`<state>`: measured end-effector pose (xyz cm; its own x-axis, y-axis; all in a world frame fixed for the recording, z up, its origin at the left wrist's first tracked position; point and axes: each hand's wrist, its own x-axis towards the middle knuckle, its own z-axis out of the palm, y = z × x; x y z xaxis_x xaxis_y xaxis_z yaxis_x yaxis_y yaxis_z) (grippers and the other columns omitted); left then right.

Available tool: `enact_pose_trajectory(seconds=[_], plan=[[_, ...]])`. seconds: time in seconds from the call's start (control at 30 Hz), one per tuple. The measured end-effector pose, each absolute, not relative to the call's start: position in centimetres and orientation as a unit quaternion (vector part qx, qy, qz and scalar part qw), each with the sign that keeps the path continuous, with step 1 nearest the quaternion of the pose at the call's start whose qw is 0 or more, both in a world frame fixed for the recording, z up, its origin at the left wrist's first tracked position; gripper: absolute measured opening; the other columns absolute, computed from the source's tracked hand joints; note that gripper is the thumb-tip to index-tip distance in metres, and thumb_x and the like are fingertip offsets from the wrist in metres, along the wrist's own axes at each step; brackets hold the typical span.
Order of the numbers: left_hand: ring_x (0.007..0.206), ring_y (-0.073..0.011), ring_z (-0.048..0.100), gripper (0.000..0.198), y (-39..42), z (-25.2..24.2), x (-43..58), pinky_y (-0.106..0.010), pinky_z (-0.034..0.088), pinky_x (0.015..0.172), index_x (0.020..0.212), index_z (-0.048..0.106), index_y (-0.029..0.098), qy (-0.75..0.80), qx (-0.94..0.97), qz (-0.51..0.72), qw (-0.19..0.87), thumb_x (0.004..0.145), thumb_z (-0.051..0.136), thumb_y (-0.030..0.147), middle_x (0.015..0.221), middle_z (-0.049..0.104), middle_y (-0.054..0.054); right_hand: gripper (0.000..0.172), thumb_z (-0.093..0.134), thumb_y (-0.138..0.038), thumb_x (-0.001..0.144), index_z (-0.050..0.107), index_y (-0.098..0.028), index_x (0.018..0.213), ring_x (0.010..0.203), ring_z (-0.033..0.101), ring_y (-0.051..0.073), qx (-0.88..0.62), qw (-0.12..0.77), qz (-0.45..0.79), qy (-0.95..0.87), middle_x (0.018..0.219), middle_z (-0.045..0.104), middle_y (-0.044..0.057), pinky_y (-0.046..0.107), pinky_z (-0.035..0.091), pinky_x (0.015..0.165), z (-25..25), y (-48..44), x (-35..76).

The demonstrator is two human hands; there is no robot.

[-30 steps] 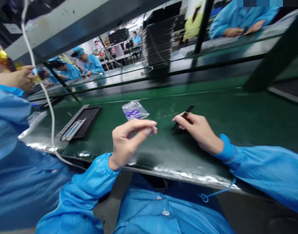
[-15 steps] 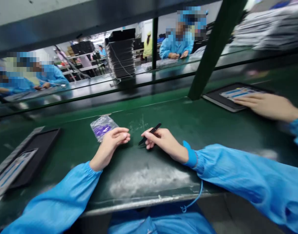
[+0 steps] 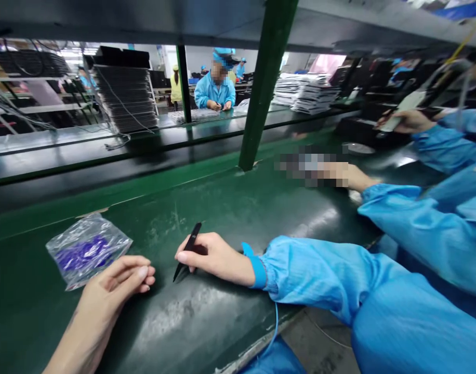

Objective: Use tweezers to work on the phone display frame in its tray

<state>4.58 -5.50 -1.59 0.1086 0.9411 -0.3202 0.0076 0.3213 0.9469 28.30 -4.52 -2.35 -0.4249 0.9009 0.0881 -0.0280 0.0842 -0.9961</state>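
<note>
My right hand holds black tweezers like a pen, their fine tip pointing down close to the green tabletop. Around this wrist runs a blue strap with a thin cord hanging from it. To the left, my left hand is closed, thumb against curled fingers; whatever may be inside is hidden. Just beyond it lies a clear plastic bag with small purple pieces, its near edge partly covered by that hand.
A co-worker's hand reaches over the bench at the right, its work blurred out. Farther right, another hand grips a pale tool. A green post rises from the bench's back edge. Across stand a dark stack of trays and a seated person.
My view has swung right, so the black trays at the left have left the picture and more co-workers show at the right. My hands keep their poses, the tweezers still in my right.
</note>
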Motion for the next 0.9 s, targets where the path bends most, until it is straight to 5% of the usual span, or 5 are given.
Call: enact_pose_trajectory(seconds=[0.9], plan=[[0.079, -0.0167, 0.07, 0.05, -6.2, -1.7, 5.5, -0.019, 0.056, 0.069, 0.092, 0.072, 0.016, 0.531, 0.476, 0.369, 0.596, 0.06, 0.091, 0.049, 0.087, 0.076, -0.008, 0.051, 0.076, -0.063, 0.082, 0.064, -0.014, 0.089, 0.068, 0.055, 0.011, -0.352, 0.379, 0.559, -0.648, 0.078, 0.06, -0.001, 0.023, 0.046, 0.068, -2.6, -4.4, 28.4]])
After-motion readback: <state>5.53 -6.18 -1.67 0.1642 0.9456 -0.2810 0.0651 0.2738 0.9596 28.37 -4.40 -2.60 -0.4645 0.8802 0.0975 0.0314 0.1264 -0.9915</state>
